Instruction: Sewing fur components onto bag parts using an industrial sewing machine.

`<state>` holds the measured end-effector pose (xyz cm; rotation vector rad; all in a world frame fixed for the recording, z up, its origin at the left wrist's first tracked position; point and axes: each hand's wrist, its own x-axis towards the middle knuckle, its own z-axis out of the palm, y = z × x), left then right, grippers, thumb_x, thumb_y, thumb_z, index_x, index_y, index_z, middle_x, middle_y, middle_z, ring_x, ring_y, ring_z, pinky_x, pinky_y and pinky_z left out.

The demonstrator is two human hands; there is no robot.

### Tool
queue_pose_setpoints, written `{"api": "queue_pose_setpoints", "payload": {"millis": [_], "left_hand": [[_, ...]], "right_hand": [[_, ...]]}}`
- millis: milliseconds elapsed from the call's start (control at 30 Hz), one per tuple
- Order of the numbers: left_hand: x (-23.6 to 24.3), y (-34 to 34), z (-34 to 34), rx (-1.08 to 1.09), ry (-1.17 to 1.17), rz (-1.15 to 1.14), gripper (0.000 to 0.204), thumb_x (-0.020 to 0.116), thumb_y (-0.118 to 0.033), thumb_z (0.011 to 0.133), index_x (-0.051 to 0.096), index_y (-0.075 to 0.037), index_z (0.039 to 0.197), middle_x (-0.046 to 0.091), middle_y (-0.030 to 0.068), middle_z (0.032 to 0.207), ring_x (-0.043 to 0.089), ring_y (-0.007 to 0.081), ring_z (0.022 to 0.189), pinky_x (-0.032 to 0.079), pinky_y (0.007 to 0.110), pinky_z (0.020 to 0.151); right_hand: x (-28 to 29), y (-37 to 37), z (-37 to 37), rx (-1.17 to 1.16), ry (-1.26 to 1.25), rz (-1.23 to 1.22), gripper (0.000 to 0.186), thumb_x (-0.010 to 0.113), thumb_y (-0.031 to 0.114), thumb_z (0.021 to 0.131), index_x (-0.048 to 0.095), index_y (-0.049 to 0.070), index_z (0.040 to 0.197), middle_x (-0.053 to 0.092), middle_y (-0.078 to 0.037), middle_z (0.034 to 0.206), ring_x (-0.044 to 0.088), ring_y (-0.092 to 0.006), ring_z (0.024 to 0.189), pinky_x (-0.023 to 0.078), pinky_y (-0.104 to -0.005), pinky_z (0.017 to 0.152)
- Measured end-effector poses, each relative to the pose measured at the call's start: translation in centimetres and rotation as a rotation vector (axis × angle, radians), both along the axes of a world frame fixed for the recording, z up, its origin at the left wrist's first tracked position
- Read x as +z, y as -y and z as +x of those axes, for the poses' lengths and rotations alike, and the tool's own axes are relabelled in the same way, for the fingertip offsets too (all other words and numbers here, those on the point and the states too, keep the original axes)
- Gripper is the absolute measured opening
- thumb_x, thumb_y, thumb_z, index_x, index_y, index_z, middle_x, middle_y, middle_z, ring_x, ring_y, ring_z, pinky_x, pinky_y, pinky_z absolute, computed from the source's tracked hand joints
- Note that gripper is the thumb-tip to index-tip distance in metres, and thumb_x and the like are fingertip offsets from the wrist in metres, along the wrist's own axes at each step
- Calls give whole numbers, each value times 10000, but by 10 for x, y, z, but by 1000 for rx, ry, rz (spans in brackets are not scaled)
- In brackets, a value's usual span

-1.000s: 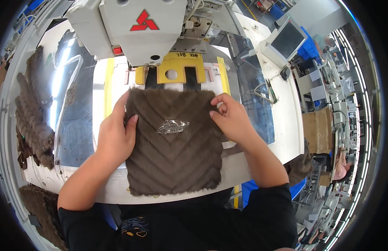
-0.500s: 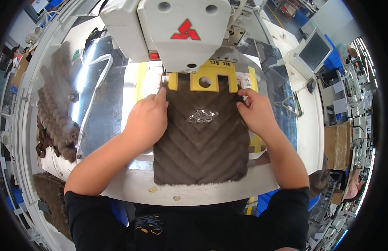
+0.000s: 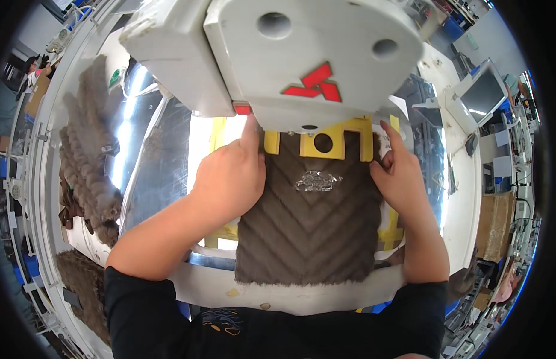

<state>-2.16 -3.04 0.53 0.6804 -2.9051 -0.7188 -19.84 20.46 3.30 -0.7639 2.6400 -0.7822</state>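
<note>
A rectangular grey-brown fur panel with chevron ridges lies flat before me, its far edge beneath a yellow clamp plate on the sewing machine. Small clear film rests on the fur near the clamp. My left hand lies along the panel's left edge, index finger stretched forward beneath the machine head and the other fingers partly hidden. At the right edge, my right hand points its index finger forward, with thumb and bent fingers beside the fur. Neither hand plainly grips anything.
Fluffy brown fur pieces lie at the left of the table, with another fur piece lower down. A monitor stands at the far right, above a cardboard box. The machine head overhangs the panel's far end.
The machine head appears larger and closer, and the scene has shifted right and down. Both hands have moved slightly forward along the panel's sides; my right index finger has straightened.
</note>
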Motion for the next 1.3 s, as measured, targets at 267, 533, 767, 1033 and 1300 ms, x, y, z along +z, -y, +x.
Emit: {"api": "queue_pose_setpoints", "payload": {"millis": [267, 533, 767, 1033, 1300], "left_hand": [[-16, 3, 7, -220, 6, -301, 587, 565, -59, 846, 491, 159, 1385, 652, 173, 852, 683, 283, 729, 570, 371, 610], [-22, 4, 8, -260, -158, -364, 427, 571, -36, 827, 577, 164, 1205, 640, 182, 828, 667, 280, 706, 564, 364, 612], [-31, 7, 0, -199, -213, -291, 153, 558, 13, 832, 579, 16, 984, 626, 198, 820, 645, 381, 766, 533, 473, 689], [-22, 1, 0, -203, -91, -289, 283, 510, 19, 917, 582, 79, 1184, 657, 268, 936, 633, 463, 845, 515, 530, 755], [-22, -1, 0, -200, -173, -333, 285, 521, 36, 891, 593, 79, 1163, 662, 282, 912, 638, 481, 850, 514, 544, 758]], "right_hand": [[-8, -3, 7, 117, -156, 54, 505, 656, 98, 852, 626, 31, 1351, 562, -177, 646, 598, -323, 597, 477, -404, 616], [2, 0, 15, 38, -74, 136, 469, 655, 75, 861, 639, 21, 1326, 575, -174, 638, 592, -345, 549, 481, -410, 581], [-10, -5, 5, 158, -162, 67, 417, 610, 173, 903, 625, 7, 1286, 680, -235, 783, 669, -436, 735, 536, -518, 687], [-20, -17, 3, 254, -127, 65, 505, 596, 115, 887, 547, -63, 1357, 684, -223, 924, 671, -422, 857, 543, -498, 782], [-24, -18, -4, 296, -117, 4, 494, 585, 88, 883, 552, -79, 1346, 686, -240, 929, 670, -427, 873, 545, -493, 794]]}}
